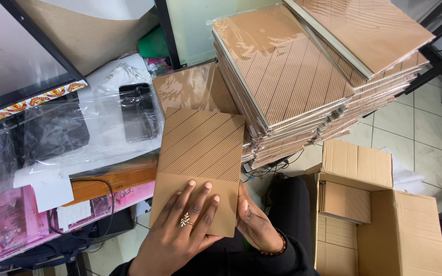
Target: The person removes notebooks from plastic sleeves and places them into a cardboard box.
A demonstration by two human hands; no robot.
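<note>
**Two hands hold a brown card**

The left hand (182, 225) lies flat on a brown card (199, 163), fingers spread, with a ring (184, 221) on one finger. The right hand (256, 225) grips the card's right edge. A tall stack (292, 87) of wrapped brown cards sits just behind. An open box (379, 225) with more cards stands to the right.

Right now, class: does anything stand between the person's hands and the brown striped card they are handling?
Nothing visible does. The left hand lies flat on the brown striped card, and the right hand grips its right edge directly.
</note>
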